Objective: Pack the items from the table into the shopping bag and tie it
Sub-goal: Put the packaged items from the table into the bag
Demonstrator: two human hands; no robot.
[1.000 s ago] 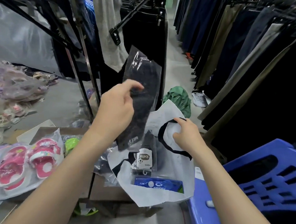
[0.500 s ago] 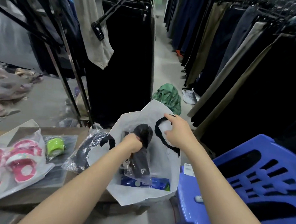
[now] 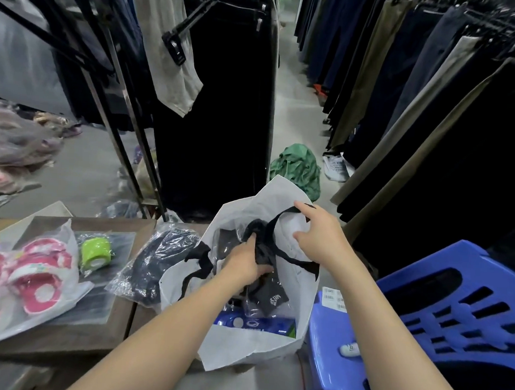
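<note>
A white shopping bag (image 3: 271, 351) with black handles stands open at the table's right end. My left hand (image 3: 246, 263) is inside its mouth, shut on a black sock pack (image 3: 269, 296) in clear plastic. My right hand (image 3: 320, 238) grips the bag's far rim and handle, holding it open. A blue box (image 3: 254, 325) lies at the bag's bottom. On the wooden table (image 3: 90, 338) lie a dark garment in clear plastic (image 3: 152, 263), a green tape roll (image 3: 94, 252) and bagged pink sandals (image 3: 37, 275).
A blue plastic stool (image 3: 441, 320) stands right of the bag, with a paper label on its corner. Racks of hanging trousers line both sides of a narrow aisle. A green cloth bundle (image 3: 297, 167) lies on the floor beyond the bag. More bagged goods are piled at far left.
My left hand brought the black sock pack down from above the bag and pushed it inside. My right hand kept hold of the bag's rim.
</note>
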